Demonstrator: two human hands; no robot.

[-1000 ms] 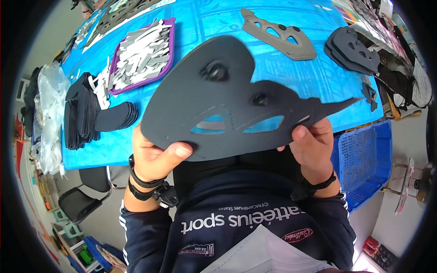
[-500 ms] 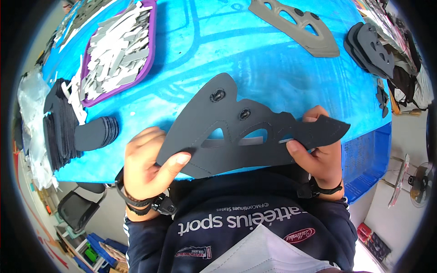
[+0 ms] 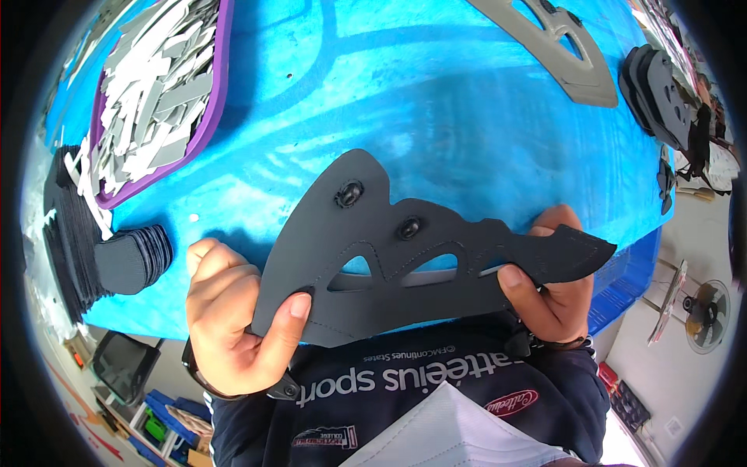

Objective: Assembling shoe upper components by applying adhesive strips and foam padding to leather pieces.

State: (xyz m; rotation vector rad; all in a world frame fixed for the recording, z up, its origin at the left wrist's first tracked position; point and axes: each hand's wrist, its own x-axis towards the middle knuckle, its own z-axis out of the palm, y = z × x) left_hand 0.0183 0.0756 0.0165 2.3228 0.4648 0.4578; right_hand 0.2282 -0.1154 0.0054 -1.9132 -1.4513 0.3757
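Between my hands a dark grey, curved flat panel (image 3: 342, 307) is held up over the near edge of the table. It has cut-out openings, dotted lines and two shiny black oval studs near its upper edge. My left hand (image 3: 229, 319) grips its broad left end, thumb on the face and fingers curled behind. At the narrower right part, my right hand (image 3: 548, 296) pinches the panel the same way, with most fingers hidden behind it. The pointed right tip sticks out past that hand.
A purple tray (image 3: 220, 86) of white and grey strips stands at the far left. Stacks of dark pieces (image 3: 128, 261) lie below it. At the far right are a grey-brown panel (image 3: 587, 78) and a dark stack (image 3: 654, 93). A blue crate (image 3: 626, 272) sits beside the table.
Both hands and the panel have shifted a little lower in view, the left hand also outward. The tray and left stacks appear further left, the far panel further right. Both grips stay the same.
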